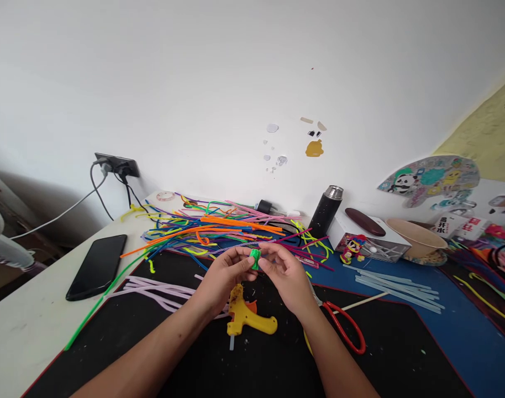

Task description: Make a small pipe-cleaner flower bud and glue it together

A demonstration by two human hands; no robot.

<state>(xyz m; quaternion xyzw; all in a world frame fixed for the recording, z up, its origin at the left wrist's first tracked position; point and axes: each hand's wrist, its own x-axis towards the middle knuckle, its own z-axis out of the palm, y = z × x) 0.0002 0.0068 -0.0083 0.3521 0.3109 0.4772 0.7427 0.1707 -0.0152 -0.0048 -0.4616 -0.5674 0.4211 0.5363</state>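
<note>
A small bright green piece point(255, 258) is pinched between both hands above the black mat. My left hand point(229, 271) grips its left side with thumb and fingers. From the right, the thumb and fingertips of my right hand point(282, 271) press on the same piece. Just below the hands lies a yellow glue gun point(252, 320) with a clear stick poking out of its end. Pale lilac pipe cleaners point(161, 293) lie to the left, partly hidden by my left forearm. Red-handled scissors point(346, 329) rest beside my right forearm.
Many coloured pipe cleaners point(219, 224) are heaped behind the hands. A black phone point(97, 267) lies at left. A black flask point(326, 210), a small figurine point(352, 250), a white box point(339, 229) and translucent glue sticks point(397, 287) are at right.
</note>
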